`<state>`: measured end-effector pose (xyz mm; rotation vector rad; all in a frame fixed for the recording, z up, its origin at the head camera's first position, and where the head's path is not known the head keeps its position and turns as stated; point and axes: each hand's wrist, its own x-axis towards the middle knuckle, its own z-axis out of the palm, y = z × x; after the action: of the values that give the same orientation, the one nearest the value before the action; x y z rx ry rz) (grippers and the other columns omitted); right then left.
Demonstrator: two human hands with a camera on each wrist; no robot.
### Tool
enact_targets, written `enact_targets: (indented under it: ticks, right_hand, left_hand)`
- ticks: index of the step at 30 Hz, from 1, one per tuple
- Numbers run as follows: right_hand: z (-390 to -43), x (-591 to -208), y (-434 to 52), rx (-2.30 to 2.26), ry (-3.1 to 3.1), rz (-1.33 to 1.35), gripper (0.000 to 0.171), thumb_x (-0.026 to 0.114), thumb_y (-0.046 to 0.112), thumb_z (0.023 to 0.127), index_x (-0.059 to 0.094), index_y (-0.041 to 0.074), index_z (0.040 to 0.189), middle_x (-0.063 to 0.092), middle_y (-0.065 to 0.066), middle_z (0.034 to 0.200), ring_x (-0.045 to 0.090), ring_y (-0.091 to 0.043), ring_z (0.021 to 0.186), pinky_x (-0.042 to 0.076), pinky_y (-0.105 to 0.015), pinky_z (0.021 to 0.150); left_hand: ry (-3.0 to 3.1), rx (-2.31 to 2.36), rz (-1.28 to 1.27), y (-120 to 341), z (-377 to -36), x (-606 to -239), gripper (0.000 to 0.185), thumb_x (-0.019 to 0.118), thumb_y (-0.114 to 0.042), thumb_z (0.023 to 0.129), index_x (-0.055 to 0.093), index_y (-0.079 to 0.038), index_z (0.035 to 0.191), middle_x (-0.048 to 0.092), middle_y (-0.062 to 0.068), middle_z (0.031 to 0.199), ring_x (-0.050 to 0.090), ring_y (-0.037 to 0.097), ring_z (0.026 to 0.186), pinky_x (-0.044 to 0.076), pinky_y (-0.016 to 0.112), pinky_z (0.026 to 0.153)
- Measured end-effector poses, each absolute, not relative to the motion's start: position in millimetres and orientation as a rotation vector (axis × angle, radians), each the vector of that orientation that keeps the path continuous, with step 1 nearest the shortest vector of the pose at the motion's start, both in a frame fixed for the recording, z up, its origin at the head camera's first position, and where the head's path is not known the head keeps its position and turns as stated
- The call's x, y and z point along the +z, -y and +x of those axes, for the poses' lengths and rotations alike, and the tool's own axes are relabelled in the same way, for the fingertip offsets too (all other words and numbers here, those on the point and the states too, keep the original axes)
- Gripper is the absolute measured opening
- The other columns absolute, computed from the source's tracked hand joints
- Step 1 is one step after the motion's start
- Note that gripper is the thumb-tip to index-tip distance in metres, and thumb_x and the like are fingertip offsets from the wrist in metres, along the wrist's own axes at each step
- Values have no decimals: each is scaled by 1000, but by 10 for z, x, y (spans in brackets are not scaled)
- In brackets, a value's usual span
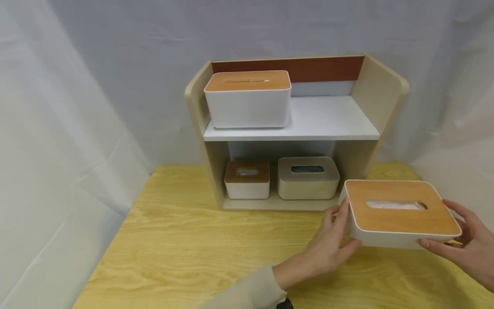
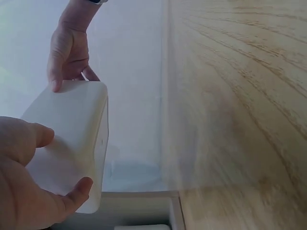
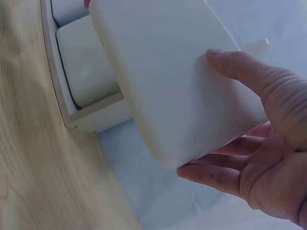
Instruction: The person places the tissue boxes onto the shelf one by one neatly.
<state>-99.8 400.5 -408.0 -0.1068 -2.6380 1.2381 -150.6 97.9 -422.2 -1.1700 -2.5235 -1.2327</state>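
Observation:
Both hands hold a white tissue box with an orange-brown wood-look lid and an oval slot showing white tissue. It is raised over the right side of the table, in front of the shelf's right end. My left hand grips its left end, thumb on the near side and fingers at the left wall. At the opposite end my right hand grips it, thumb on the near wall. The left wrist view shows the box's white side between both hands. In the right wrist view, the right thumb presses the white wall.
A two-level shelf stands at the table's back. A large white tissue box with a wood-look lid sits upper left. Below are a small brown-lidded box and a beige box. White sheeting surrounds the wooden table.

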Motion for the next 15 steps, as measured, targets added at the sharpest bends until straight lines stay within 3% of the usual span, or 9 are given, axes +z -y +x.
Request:
enact_targets:
  ticks: [2,5,8,15]
  right_hand:
    - [-992,-4051,-3965,1247,2625,-93,109,79,4,84,3,20,161,54,-8,127,47,21,85,52,-13,62]
    - [-982,-4012,-3899,1260,2588,-53,106,78,1,83,9,22,160,44,25,116,50,20,87,52,-12,63]
    - [-979,-3947,-3818,1273,2535,17,103,76,-6,82,16,24,159,43,32,118,53,19,90,53,-12,64]
    - [-1012,-3724,-3632,1399,2390,213,97,71,-24,75,32,19,153,53,31,122,65,8,87,54,-14,63]
  left_hand:
    - [2485,-1247,-1171,-916,-1497,-4195,90,63,-21,97,-1,-9,160,32,24,147,48,21,128,41,22,105]
    - [2428,-1254,-1156,-833,-1486,-4153,90,65,-19,95,3,-7,160,34,23,144,48,21,127,42,23,105]
    - [2386,-1255,-1140,-747,-1471,-4095,91,67,-17,94,5,-6,159,36,21,142,49,20,126,42,23,104]
    - [2367,-1306,-1092,-556,-1450,-3962,95,70,-17,93,3,-11,160,36,19,143,49,20,124,45,23,101]
